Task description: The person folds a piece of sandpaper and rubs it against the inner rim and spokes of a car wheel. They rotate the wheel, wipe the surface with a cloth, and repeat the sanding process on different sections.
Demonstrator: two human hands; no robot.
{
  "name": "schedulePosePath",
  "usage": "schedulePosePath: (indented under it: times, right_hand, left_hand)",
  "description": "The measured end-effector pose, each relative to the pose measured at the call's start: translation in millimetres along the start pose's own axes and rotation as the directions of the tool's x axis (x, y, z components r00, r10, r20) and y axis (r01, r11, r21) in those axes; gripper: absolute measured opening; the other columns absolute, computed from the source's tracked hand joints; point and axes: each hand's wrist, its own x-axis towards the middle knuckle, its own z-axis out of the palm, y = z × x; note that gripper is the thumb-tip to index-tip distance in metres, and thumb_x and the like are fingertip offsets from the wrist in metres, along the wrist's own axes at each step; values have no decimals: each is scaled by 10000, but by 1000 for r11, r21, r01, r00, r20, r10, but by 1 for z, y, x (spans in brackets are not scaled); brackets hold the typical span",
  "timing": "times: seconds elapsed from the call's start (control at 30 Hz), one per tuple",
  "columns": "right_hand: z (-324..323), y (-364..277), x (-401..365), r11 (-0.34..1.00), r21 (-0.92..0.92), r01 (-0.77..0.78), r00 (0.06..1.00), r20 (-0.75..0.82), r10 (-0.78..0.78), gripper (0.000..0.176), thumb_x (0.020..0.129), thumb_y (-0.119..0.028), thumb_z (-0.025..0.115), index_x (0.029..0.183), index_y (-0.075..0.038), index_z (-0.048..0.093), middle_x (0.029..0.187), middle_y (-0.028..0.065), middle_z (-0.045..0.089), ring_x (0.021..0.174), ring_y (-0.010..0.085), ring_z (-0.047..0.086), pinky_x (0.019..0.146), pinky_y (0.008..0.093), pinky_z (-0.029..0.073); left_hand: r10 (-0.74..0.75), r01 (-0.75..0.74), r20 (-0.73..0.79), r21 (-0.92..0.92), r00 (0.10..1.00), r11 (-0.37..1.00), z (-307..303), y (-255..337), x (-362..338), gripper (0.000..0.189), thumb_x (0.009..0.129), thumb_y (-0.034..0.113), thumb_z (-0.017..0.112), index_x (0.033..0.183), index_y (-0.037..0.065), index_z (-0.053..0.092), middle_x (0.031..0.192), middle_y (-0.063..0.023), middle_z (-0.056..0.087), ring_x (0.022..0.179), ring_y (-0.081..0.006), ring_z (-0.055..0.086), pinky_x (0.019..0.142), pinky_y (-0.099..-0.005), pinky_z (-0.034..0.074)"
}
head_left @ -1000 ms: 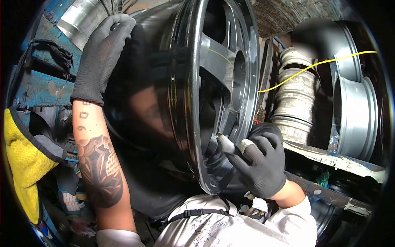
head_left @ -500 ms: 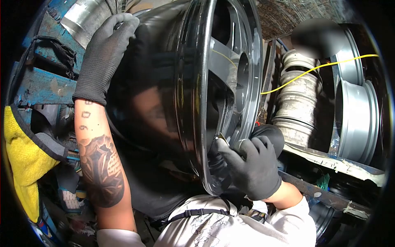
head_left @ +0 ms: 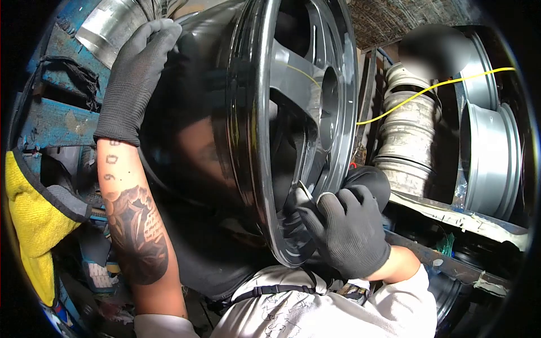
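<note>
A large glossy black wheel rim [head_left: 191, 129] stands on edge before me, its spoked face turned right. My left hand [head_left: 143, 56], in a dark grey glove, is closed on the rim's far left edge. At the lower part of the spoked face, my right hand [head_left: 352, 231], gloved too, has its fingers curled. A small, thin, light-edged piece [head_left: 305, 190] shows between its thumb and index finger; what it is I cannot make out. That piece lies close to a spoke.
Stacked dusty rims [head_left: 408, 135] and silver rims [head_left: 490, 158] stand on a rack at right, crossed by a yellow hose [head_left: 394, 111]. A yellow cloth [head_left: 34, 225] hangs at left by a blue metal frame [head_left: 62, 124]. Another silver rim [head_left: 110, 28] is at upper left.
The black rim has shifted slightly left in view, with my left hand on it. My right hand has turned a little, and the small piece at its fingertips is more upright.
</note>
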Motion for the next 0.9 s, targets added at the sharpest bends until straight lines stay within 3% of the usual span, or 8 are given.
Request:
schedulePosePath:
  times: [0.03,0.13,0.3,0.4,0.57,0.67,0.73,0.9]
  right_hand:
    - [2,-1,-8,999,2,-43,991,129,42,231,844,-180,703,986,-1,668,877,71,574,760,235,554,680,407,426]
    - [8,12,2,993,-15,114,991,75,-113,227,845,-176,687,1029,-44,680,876,64,572,759,234,553,669,410,425]
    - [-16,2,-16,995,29,93,995,25,-93,266,747,-151,698,997,-76,746,824,33,545,751,215,552,717,407,448]
    - [-29,2,-18,997,-13,74,993,90,-73,356,707,-158,670,1051,-86,731,841,33,536,765,221,541,736,418,444]
    - [-7,8,-9,999,-38,27,993,116,-23,379,735,-173,641,1107,-135,700,920,32,552,831,225,557,801,432,438]
    - [5,10,-11,998,-51,33,992,120,-27,355,742,-162,679,1095,-149,706,915,33,551,834,222,565,792,431,446]
    - [0,7,-7,999,-43,25,988,155,-18,352,754,-153,696,1106,-160,709,911,42,551,813,220,570,770,418,452]
    - [1,8,-4,999,-25,20,990,139,-17,353,769,-141,679,1122,-121,703,893,52,550,785,216,563,737,400,445]
  left_hand:
    - [23,-23,1,31,1000,999,-1,-1,-1,414,951,407,620,1161,52,660,861,35,594,798,-62,490,767,-223,428]
    - [-10,9,-59,-6,998,1000,3,2,-3,401,953,410,610,1154,68,666,870,32,585,795,-67,489,759,-228,427]
    - [-32,32,-13,41,999,999,-2,6,-5,400,953,408,607,1171,78,666,866,33,574,788,-65,483,754,-224,426]
    - [-78,80,-33,38,996,996,1,11,-6,406,953,407,610,1183,75,662,868,34,579,788,-63,482,759,-221,429]
    - [-42,42,-23,17,999,999,2,2,-2,397,957,404,606,1174,77,664,860,35,584,785,-63,481,758,-218,429]
    - [-71,66,71,69,995,995,-6,-1,1,418,1014,393,536,1321,118,604,1283,-86,606,1209,-172,566,1041,-312,435]
    - [-51,37,73,186,996,982,-7,1,1,409,1021,360,528,1314,83,601,1283,-85,606,1211,-168,565,1045,-299,432]
    - [-87,80,49,124,995,989,-1,5,1,367,1030,314,514,1300,84,611,1283,-82,606,1207,-160,568,1050,-286,429]
